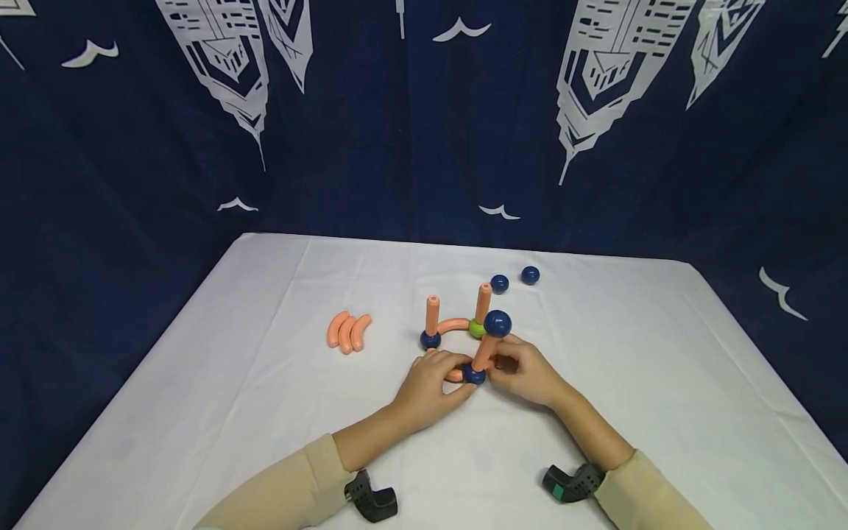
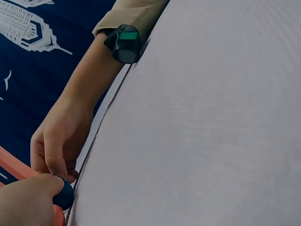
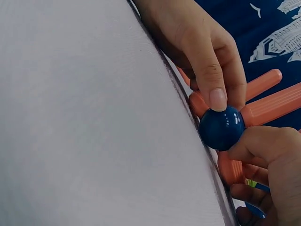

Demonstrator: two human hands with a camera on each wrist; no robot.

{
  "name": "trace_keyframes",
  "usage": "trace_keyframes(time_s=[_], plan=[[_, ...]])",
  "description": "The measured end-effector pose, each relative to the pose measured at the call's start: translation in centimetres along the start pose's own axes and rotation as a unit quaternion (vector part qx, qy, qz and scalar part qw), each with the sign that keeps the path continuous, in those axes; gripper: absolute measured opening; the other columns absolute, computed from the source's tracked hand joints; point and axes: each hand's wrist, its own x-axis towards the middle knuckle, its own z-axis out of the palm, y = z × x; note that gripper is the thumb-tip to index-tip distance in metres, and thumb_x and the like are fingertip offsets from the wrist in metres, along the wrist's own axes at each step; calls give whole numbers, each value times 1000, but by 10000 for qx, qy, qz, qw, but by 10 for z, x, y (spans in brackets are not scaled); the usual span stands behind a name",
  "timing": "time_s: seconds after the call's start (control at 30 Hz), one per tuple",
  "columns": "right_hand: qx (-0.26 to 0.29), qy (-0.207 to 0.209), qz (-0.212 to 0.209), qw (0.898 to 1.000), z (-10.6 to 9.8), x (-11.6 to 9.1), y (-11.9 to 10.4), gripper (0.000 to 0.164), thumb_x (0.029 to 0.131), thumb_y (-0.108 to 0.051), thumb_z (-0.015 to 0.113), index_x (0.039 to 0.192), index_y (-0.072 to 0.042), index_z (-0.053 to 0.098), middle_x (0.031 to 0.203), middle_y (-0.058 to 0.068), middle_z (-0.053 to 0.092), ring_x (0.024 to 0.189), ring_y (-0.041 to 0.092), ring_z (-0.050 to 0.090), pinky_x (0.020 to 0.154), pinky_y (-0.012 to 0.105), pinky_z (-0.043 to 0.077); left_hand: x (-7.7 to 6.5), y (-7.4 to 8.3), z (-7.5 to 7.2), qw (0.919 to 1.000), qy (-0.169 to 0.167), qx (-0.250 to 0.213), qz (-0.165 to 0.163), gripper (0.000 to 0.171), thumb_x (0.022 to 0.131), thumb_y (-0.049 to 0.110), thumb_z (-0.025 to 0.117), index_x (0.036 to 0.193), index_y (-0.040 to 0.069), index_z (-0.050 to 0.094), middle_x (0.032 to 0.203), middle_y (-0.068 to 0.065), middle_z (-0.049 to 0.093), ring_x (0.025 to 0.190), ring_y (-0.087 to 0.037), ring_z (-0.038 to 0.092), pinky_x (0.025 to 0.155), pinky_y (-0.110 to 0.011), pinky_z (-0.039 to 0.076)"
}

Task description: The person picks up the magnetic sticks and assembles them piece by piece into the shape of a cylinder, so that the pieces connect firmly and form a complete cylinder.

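Head view: near blue ball [image 1: 473, 375] sits on the worktop [image 1: 662, 368], left hand [image 1: 430, 390] pinching it from the left. Right hand [image 1: 530, 369] just beside it on the right, fingers curled in narrow. Upright rod [image 1: 486, 353] rises from the ball, long axis leaning slightly right, top ball [image 1: 497, 324] at its tip.

Left wrist view: my left thumb on the near blue ball (the grip behind is hidden).

Right wrist view: near blue ball between both thumbs; curved rod [image 3: 230, 169] meets it on my right hand's side, those fingers around it. Right hand is nearer that joint.
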Motion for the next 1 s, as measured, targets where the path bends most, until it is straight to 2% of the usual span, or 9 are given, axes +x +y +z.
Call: trace_keyframes(time_s=[0.13,0.2,0.27,0.37,0.47,0.7,0.83,0.93,1.0], plan=[[88,-40,-39,9999,2,0,0,25,79,5,69,102,-5,71,95,0,59,80,15,54,69,27,48,-1,-2,1,10000,71,-13,-31,34,86,26,75,114,9,67,108,0,68,107,-15,60,104,-46,38],[46,-44,-44,10000,4,0,-1,25,78,5,69,101,-6,71,92,1,58,76,14,52,65,26,47,-1,-4,1,9998,190,-79,19,34,84,26,77,112,9,68,106,0,68,104,-15,61,99,-44,41],[6,-54,-13,10000,7,0,-3,26,78,5,69,101,-6,71,92,2,58,75,12,52,63,25,46,-1,-5,2,9991,357,-196,140,34,82,23,79,110,9,68,104,-1,68,100,-15,62,94,-40,44],[-65,-57,56,9999,10,1,-9,29,76,6,69,101,-8,71,92,0,58,74,11,51,62,25,45,-1,-9,3,9956,724,-322,498,33,79,18,79,108,8,67,101,-2,68,95,-14,62,86,-34,47],[-86,-79,61,9999,14,2,-16,26,77,4,70,100,-9,70,94,-1,58,72,11,50,61,24,44,-1,-10,3,9929,913,-448,621,31,79,16,77,107,7,67,100,-2,67,92,-14,61,84,-31,46],[-285,71,-96,9995,22,3,-24,20,77,1,72,94,-10,69,92,-1,60,70,11,49,59,23,42,0,-6,1,9924,1039,-555,356,23,83,18,77,101,6,68,94,-2,66,86,-14,58,79,-31,47],[-80,550,142,9984,17,4,-24,15,78,2,72,90,-7,69,84,0,61,66,9,49,56,23,42,0,-4,1,9917,1101,-562,361,19,82,14,77,95,6,67,90,-2,65,83,-16,58,75,-30,47],[37,1225,741,9897,10,5,-23,12,80,1,73,88,-2,65,78,3,59,66,12,50,56,21,42,1,-4,2,9917,1093,-551,385,17,81,13,77,92,5,66,88,-2,65,80,-16,57,70,-27,46],[36,1545,1216,9805,6,6,-20,19,79,-1,74,94,0,62,80,7,58,70,16,52,60,22,43,1,-4,1,9917,1097,-542,387,16,81,12,76,91,5,66,86,-3,64,78,-16,56,69,-26,45]])
